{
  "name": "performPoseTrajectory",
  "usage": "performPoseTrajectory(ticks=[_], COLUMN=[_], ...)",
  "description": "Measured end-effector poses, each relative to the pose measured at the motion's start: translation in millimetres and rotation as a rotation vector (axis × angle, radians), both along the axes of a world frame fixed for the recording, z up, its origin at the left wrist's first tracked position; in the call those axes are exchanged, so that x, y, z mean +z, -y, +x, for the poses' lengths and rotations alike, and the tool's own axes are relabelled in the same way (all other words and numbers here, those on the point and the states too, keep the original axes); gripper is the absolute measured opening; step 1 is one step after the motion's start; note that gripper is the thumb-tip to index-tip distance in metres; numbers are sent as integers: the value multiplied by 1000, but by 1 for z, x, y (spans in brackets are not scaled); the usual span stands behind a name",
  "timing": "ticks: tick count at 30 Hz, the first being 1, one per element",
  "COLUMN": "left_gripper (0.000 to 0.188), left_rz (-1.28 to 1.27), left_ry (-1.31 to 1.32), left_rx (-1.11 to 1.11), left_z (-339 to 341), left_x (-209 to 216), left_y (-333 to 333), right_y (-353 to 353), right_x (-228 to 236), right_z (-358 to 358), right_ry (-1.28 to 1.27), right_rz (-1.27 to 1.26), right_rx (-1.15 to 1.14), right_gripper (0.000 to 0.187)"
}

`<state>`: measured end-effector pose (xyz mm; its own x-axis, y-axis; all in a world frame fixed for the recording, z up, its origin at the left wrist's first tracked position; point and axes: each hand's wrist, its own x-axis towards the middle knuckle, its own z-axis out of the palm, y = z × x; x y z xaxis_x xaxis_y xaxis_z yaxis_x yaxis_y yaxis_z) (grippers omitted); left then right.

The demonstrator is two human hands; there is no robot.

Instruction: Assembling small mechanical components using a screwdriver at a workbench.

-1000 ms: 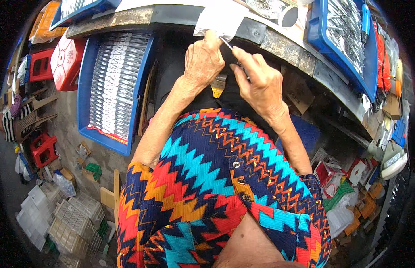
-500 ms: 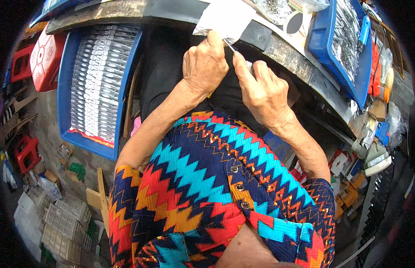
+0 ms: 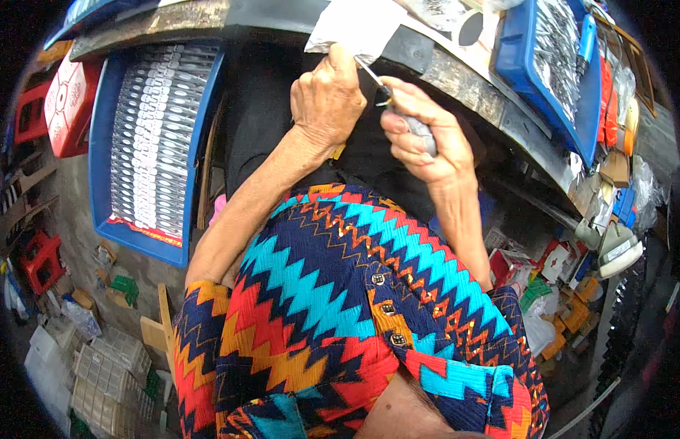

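My left hand (image 3: pixel 327 95) is closed in a fist at the bench edge, its thumb and forefinger pressed together just below a crumpled white sheet (image 3: pixel 358 28). What it grips is hidden by the fingers. My right hand (image 3: pixel 436 139) is turned partly palm-up, its fingers wrapped round the grey handle of a thin-shafted hand tool (image 3: pixel 416 132). The tool's slim metal shaft slants up and left toward my left fingertips. Around its neck sits a small dark and pale piece I cannot make out.
A blue tray (image 3: pixel 186 157) of rowed, packaged slim items stands at left. Another blue tray (image 3: pixel 509 47) with clear-wrapped pieces rests on the worn bench (image 3: pixel 460 88) at right. A red-and-white box (image 3: pixel 65 99), red stools and clear plastic boxes (image 3: pixel 109 358) are farther left. Clutter lies at right.
My right hand has rolled from back-up to partly palm-up, uncovering the tool's grey handle. My left hand stays closed by the white sheet. The whole view has shifted slightly.
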<state>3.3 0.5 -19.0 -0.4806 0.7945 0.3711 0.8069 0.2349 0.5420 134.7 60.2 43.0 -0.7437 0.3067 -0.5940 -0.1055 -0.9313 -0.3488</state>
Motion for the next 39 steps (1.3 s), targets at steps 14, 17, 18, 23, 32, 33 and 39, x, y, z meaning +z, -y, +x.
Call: performPoseTrajectory(ticks=[14, 17, 18, 23, 32, 33, 39], left_gripper=[13, 13, 13, 12, 10, 10, 11], left_rz=[-49, -35, -23, -34, 13, 10, 25], left_ry=[36, 56, 62, 61, -1, 4, 25], left_rx=[-69, -63, -63, -50, -52, -52, -33], left_z=[-4, -3, -2, -2, -3, -2, -1], left_x=[4, 2, 3, 3, -1, -2, -1], left_y=[-2, -2, -3, -3, -2, -2, -2], right_y=[25, 25, 25, 26, 27, 26, 17], right_x=[-17, -20, -22, -23, -9, -8, 9], right_z=[-2, -3, -3, -7, -11, -10, -12], right_ry=[569, 591, 582, 583, 508, 512, 344], right_rz=[1871, 2007, 2040, 2007, 1398, 1395, 638], right_rx=[10, 9, 0, 29, 36, 41, 29], right_gripper=[27, 27, 27, 27, 21, 21, 28])
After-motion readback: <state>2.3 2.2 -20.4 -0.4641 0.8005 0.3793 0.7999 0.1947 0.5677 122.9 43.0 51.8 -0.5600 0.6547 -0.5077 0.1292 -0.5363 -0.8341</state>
